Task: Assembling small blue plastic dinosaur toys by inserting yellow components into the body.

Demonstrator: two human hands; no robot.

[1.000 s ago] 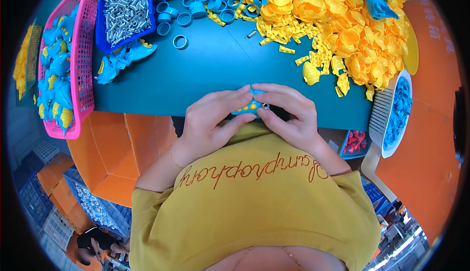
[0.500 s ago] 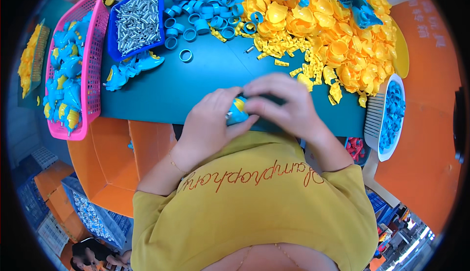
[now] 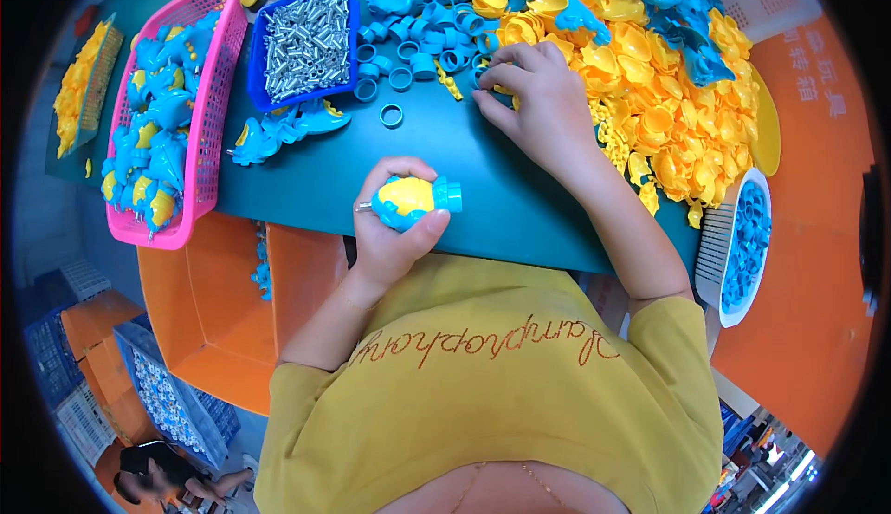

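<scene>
My left hand [image 3: 390,240] is wrapped round a blue-and-yellow plastic toy body [image 3: 405,200]. A metal pin sticks out of its left end, and a blue ring-shaped collar [image 3: 448,195] is at its right end. Over the small parts on the table is my right hand [image 3: 543,101], its thumb and fingers bent and apart. Nothing shows between them. Its fingertips are beside the loose blue rings [image 3: 422,66] and a small yellow strip [image 3: 449,85]; some pieces beneath the hand are hidden.
Yellow shells [image 3: 654,124] are heaped at the right. A blue tray [image 3: 353,45] of metal pins and a pink basket [image 3: 206,143] of blue-yellow toys stand left. A white basket [image 3: 710,254] holds blue parts. Assembled blue pieces [image 3: 290,131] lie before the tray. Orange bins [image 3: 200,310] stand below.
My hands have come apart. The left has turned the toy body, now showing its yellow side and collar. The right has moved up and away to the small parts. The view has shifted slightly.
</scene>
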